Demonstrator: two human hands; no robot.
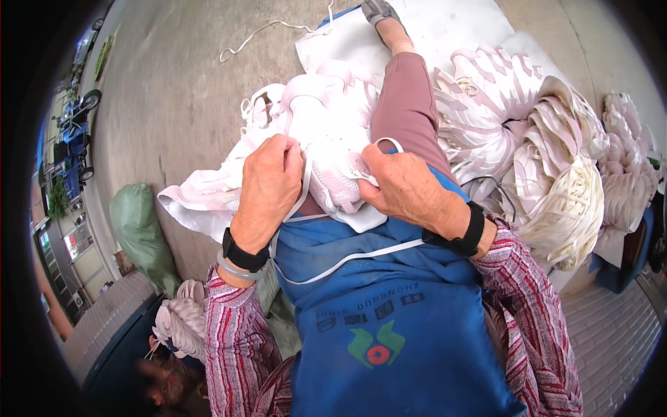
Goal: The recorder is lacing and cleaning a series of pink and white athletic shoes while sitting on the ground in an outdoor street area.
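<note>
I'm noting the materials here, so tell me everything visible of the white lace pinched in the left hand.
The white lace looks narrow, flat and soft, perhaps woven. The left hand pinches it beside the pale shoe upper. It seems to run down from there, sagging in a loose, untied curve across the blue apron, then rising to the right wrist, where it disappears. A white loop shows at the right hand; whether it belongs to this lace is unclear.

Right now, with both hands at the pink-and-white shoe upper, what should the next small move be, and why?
Probably a gentle outward pull by the right hand on the white lace: a small loop of it stands above that hand beside the shoe upper, the left hand pinches lace too, and white cord lies slack across the blue cloth.
</note>
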